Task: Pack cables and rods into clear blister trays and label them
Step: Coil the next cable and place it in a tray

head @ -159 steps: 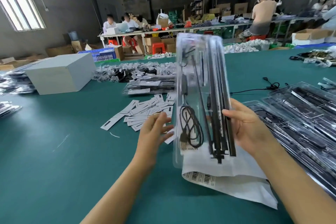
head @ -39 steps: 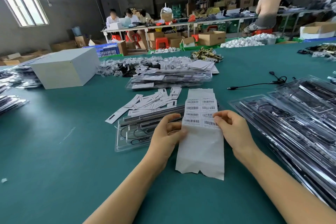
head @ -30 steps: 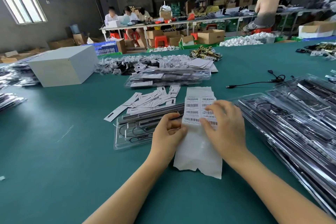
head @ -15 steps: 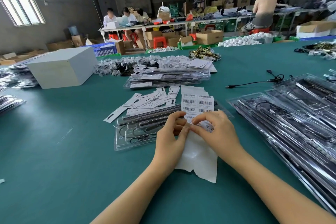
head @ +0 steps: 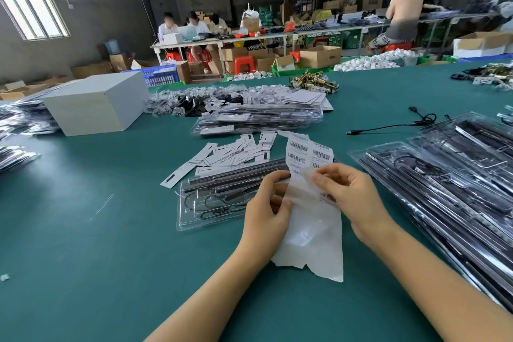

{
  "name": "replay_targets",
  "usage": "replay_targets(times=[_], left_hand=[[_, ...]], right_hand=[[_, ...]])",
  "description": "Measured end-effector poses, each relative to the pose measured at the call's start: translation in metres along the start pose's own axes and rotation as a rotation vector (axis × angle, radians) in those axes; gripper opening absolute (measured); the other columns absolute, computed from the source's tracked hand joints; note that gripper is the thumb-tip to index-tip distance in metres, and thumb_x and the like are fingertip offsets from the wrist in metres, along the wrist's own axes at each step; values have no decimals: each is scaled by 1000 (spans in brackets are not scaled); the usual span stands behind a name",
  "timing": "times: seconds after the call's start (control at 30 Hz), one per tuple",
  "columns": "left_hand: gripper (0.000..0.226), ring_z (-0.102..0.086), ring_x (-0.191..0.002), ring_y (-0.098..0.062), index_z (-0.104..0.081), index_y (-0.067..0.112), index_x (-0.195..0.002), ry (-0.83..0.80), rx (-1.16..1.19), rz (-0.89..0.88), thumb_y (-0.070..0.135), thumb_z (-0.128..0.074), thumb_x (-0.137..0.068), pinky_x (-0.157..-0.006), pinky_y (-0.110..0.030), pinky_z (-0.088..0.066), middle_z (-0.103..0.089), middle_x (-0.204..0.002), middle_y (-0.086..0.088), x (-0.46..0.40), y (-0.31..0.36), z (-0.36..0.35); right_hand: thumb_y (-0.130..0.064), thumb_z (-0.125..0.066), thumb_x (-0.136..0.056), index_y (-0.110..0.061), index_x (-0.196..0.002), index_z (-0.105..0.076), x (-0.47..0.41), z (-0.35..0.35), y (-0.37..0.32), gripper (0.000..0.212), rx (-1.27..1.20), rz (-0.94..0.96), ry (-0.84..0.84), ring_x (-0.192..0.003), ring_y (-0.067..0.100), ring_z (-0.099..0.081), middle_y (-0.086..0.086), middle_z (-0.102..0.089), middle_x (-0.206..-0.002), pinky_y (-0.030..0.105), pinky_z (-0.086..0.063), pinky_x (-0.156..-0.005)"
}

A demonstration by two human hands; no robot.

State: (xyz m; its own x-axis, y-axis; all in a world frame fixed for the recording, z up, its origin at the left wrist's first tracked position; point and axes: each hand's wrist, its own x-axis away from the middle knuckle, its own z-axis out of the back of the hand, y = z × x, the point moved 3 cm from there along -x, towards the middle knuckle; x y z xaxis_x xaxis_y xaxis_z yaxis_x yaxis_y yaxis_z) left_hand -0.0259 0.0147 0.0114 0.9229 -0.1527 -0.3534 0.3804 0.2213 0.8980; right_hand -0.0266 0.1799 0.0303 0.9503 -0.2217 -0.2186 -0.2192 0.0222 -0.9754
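Observation:
A white sheet of barcode labels [head: 308, 219] lies in front of me on the green table, its top end lifted. My left hand [head: 268, 205] pinches the sheet's left edge. My right hand [head: 347, 194] pinches a barcode label [head: 327, 198] peeled up from the sheet. A clear blister tray [head: 213, 203] packed with dark rods and a coiled black cable lies flat just left of the sheet, partly under my left hand.
Loose white paper cards [head: 230, 155] lie behind the tray, with a stack of packed trays [head: 258, 119] farther back. More packed trays [head: 444, 183] fill the right side. A white box [head: 94, 103] stands at the left. A loose black cable [head: 388, 126] lies at the right rear.
The packed tray that I held upright now lies on the table. Both hands moved onto the label sheet, and my right hand has peeled one label up from it.

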Motion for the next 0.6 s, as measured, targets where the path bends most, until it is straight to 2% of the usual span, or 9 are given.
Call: replay_targets(times=[0.13,0.23,0.3,0.37,0.43,0.5,0.57,0.6], left_hand=[[52,-55,-66,-1,-52,35,-121,25,43,104,-1,-51,-84,-65,-12,-46,-66,-93,22,-2,-5,3],[49,-51,-62,-1,-60,36,-111,3,57,176,-2,-48,-82,-60,-15,-44,-66,-86,15,-3,-7,4],[45,-49,-64,-2,-66,32,-105,-40,-1,188,-2,-47,-82,-60,-14,-41,-61,-79,16,-3,-5,4],[43,-55,-73,-7,-70,29,-99,-98,-34,202,-2,-46,-82,-66,-20,-46,-64,-86,16,-4,-2,5],[40,-56,-72,-16,-74,25,-88,-141,-18,268,-2,-45,-79,-67,-31,-48,-70,-92,1,-6,2,9],[33,-48,-64,-17,-76,22,-74,-199,-30,322,5,-47,-70,-59,-29,-41,-70,-89,-14,-9,6,15],[31,-47,-63,-15,-75,23,-67,-288,-70,326,12,-46,-63,-56,-22,-38,-67,-75,-16,-10,8,18],[31,-45,-58,-14,-76,23,-68,-334,-80,318,11,-46,-65,-51,-19,-35,-62,-62,-10,-9,8,18]], right_hand=[[-21,-74,-78,-24,-80,-71,-6,17,-11,5,-152,32,149,-59,2,-57,-10,-66,-66,13,-46,-54],[-19,-74,-79,-24,-79,-72,-9,24,-21,6,-185,96,183,-64,6,-63,-5,-71,-72,14,-49,-57],[-13,-74,-80,-23,-81,-72,-10,26,-25,10,-178,121,193,-69,8,-67,-2,-73,-77,14,-50,-60],[-8,-75,-79,-22,-80,-72,-10,28,-26,15,-166,114,179,-74,10,-69,0,-74,-81,16,-52,-62],[-2,-73,-78,-21,-80,-72,-11,30,-27,19,-146,94,152,-79,14,-69,2,-74,-84,18,-53,-63],[0,-70,-79,-20,-82,-71,-11,31,-28,21,-147,72,131,-81,16,-69,3,-73,-86,20,-53,-64],[-6,-68,-81,-19,-85,-70,-10,30,-28,14,-162,59,131,-83,17,-69,2,-73,-87,24,-51,-67],[-10,-69,-82,-19,-88,-69,-9,29,-28,10,-158,59,142,-83,17,-69,1,-73,-88,24,-51,-68]])
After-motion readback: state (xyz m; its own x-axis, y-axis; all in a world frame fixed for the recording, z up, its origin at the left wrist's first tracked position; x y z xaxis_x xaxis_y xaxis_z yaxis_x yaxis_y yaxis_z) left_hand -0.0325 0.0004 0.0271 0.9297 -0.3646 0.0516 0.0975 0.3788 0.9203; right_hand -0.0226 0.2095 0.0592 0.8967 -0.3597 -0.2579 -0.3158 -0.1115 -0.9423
